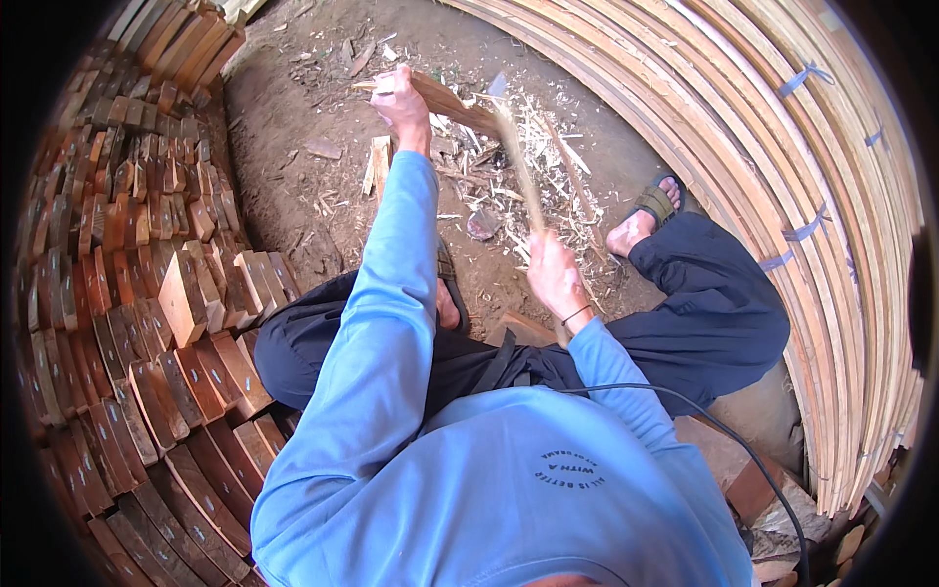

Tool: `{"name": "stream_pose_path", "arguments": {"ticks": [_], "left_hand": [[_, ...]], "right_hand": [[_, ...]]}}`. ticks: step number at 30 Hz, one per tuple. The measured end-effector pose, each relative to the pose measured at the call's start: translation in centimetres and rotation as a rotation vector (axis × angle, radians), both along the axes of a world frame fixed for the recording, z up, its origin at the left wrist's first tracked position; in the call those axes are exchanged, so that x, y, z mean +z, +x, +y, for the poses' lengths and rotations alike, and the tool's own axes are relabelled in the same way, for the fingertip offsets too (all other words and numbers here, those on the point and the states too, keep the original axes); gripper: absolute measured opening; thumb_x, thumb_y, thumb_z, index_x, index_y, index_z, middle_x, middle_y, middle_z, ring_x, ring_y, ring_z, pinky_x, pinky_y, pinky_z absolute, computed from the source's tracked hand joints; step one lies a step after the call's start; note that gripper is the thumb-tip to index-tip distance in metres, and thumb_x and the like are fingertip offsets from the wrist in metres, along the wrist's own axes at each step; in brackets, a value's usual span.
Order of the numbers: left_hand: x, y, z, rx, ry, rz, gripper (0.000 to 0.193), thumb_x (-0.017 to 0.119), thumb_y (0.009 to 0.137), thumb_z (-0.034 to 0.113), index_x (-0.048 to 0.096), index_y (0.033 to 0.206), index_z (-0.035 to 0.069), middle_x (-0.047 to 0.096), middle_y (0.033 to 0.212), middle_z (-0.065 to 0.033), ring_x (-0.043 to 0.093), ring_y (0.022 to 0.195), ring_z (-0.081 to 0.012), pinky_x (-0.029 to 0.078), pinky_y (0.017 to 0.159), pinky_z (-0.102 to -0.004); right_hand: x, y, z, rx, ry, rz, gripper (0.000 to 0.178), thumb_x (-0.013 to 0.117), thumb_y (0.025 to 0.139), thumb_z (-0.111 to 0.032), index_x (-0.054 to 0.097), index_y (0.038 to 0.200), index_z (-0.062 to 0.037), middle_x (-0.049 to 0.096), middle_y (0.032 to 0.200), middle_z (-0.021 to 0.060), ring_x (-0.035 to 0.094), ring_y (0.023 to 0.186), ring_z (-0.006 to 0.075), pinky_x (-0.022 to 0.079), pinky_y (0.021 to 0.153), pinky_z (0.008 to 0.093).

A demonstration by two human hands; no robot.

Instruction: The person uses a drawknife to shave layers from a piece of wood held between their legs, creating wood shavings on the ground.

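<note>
The left hand (pixel 399 106) grips the wood piece (pixel 452 102) by its left end, the right hand (pixel 555 276) grips the wooden handle (pixel 519 168), so strokes should land rightward, clear of that left hand.

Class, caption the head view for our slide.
Left hand grips a brown wooden piece; right hand holds a pale slender handle above pale wood chips.

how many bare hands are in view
2: the left hand, near the top, grips a brown, flat piece of wood; the right hand, nearer the body, holds a long, pale wooden handle.
</note>
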State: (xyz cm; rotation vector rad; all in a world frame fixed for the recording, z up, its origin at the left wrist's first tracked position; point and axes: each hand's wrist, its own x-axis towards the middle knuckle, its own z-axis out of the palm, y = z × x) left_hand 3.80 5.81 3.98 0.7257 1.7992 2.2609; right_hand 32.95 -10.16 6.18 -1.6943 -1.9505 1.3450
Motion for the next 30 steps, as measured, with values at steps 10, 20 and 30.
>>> {"name": "stream_pose_path", "arguments": {"ticks": [10,20,30], "left_hand": [[0.4,-0.3,-0.5,0.0,0.008,-0.071,0.016,0.063,0.084,0.013,0.061,0.075,0.0,0.063,0.076,-0.0048,0.057,0.069,-0.0151,0.045,0.067,-0.0316],[-2.0,-2.3,-0.8,-0.021,0.089,-0.152,0.017,0.063,0.083,0.015,0.06,0.078,-0.001,0.06,0.075,-0.0047,0.056,0.069,-0.0167,0.046,0.067,-0.0329],[-1.1,-2.1,-2.4,-0.024,0.115,-0.189,0.018,0.061,0.083,0.016,0.061,0.079,-0.001,0.064,0.075,-0.0076,0.058,0.067,-0.0174,0.046,0.067,-0.0328]], "right_hand": [[-0.6,-0.2,-1.0,0.088,0.058,0.001,0.033,0.047,0.1,-0.028,0.055,0.098,0.0038,0.061,0.072,0.0283,0.061,0.075,0.0484,0.046,0.069,0.0551],[2.8,-1.0,-0.6,-0.071,0.03,0.11,0.024,0.048,0.1,-0.023,0.055,0.103,0.0003,0.06,0.067,0.0246,0.062,0.066,0.0448,0.047,0.059,0.0529],[-0.4,-1.0,-0.8,-0.014,0.17,-0.048,0.028,0.048,0.1,-0.024,0.054,0.097,0.0036,0.06,0.066,0.023,0.064,0.066,0.0419,0.048,0.06,0.0503]]}}
